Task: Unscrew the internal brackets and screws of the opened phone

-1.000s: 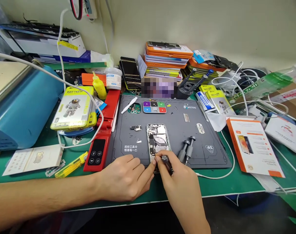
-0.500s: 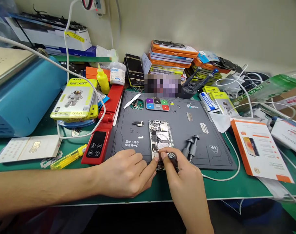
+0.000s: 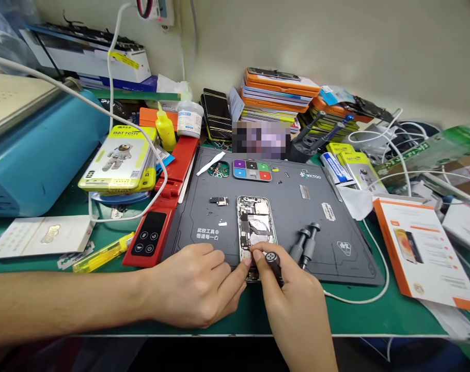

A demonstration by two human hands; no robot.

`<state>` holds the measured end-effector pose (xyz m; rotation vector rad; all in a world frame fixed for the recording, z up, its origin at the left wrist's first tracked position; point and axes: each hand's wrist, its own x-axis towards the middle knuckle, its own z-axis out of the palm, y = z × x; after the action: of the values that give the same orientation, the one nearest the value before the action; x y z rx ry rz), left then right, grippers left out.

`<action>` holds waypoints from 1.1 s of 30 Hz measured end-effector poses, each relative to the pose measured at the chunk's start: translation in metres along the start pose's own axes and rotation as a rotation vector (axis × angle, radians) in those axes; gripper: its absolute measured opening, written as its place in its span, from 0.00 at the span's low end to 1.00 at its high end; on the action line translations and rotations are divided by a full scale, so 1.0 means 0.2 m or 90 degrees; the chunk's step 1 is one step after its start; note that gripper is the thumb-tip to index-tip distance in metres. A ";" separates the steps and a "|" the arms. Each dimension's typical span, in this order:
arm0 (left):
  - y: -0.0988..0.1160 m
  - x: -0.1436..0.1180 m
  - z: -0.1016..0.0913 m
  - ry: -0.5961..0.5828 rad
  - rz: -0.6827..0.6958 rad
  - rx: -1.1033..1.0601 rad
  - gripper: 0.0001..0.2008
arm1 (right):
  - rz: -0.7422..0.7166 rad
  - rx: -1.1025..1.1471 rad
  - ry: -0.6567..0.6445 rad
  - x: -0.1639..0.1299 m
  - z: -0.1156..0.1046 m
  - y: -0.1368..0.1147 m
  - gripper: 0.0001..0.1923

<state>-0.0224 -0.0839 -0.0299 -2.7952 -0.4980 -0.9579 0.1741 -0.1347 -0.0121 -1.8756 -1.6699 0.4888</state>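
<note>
An opened phone [image 3: 256, 223] lies on the grey mat [image 3: 335, 217], near the mat's front edge and a little left of its middle, with its insides showing. Its long axis runs away from the person, from the near edge of the mat toward the colored parts tray [image 3: 251, 170] at the back. Both hands meet at the near end of the phone. The right hand [image 3: 297, 305] is curled tight around a small screwdriver [image 3: 272, 261], whose round cap faces up beside the fingertips; the tip points down and forward into the lower part of the phone, but the tip itself is hidden behind the fingers. The left hand [image 3: 196, 287] rests on the mat just left of the phone, loosely curled and holding nothing, its forefinger stretched to touch the phone's lower left edge. So the phone lies straight ahead of both hands, the right hand over its near end and the left hand beside it; the right hand is the closer one to the exposed parts. Just right of the phone, two more screwdrivers [image 3: 305, 245] lie together on the mat, pointing slantwise toward the back right. Left of the phone sit a small loose part [image 3: 219, 200] and a white scrap. A red device [image 3: 163, 214] lies along the mat's left edge, and a white cable [image 3: 369, 298] curves round the mat's near right corner.
</note>
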 end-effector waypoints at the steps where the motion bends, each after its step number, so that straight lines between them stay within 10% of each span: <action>1: 0.00 0.00 0.00 -0.002 -0.001 -0.004 0.14 | 0.002 0.007 -0.005 0.00 0.00 0.00 0.17; 33: 0.01 -0.01 0.00 -0.024 0.013 0.019 0.17 | 0.029 0.011 -0.039 -0.02 0.02 0.03 0.18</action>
<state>-0.0227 -0.0863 -0.0318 -2.7910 -0.4839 -0.8872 0.1752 -0.1375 -0.0185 -1.9070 -1.6600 0.5827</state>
